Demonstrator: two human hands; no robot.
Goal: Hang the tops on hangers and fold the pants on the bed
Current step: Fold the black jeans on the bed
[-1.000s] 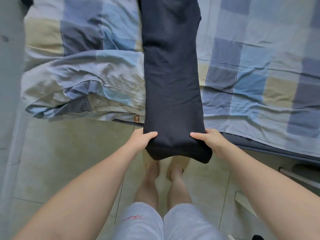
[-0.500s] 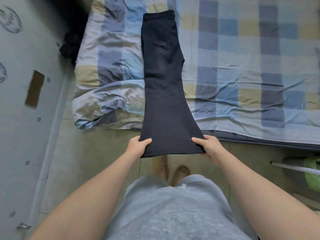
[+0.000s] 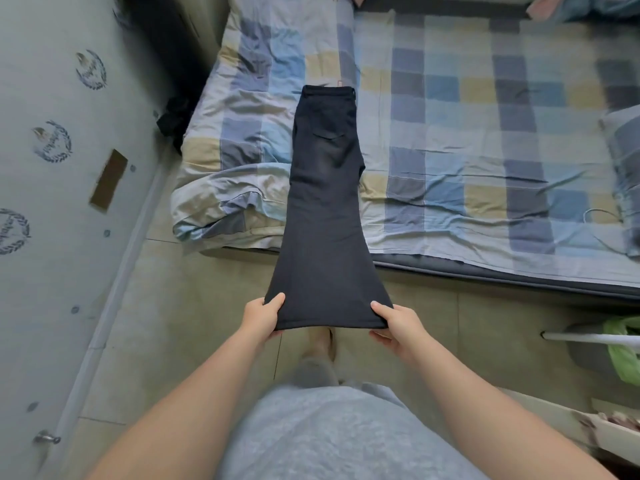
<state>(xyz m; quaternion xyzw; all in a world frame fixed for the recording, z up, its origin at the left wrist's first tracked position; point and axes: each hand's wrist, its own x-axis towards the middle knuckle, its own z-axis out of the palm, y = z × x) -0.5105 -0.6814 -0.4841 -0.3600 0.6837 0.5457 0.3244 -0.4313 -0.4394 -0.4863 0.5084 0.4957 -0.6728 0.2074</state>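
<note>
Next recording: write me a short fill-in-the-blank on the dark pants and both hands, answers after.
The long dark fabric pants lie with their ____ end on the blue-and-yellow checked bed.
The left hand and right hand each grip one corner of the ____.
That end is held out over the pale tiled ____.
Missing: waistband; hem; floor.

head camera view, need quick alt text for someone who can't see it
A person's left hand and right hand grip the two hem corners of long dark flared pants, whose waistband end lies on a bed with a blue, grey and yellow checked sheet. The hem end is held out over the pale tiled floor.
</note>
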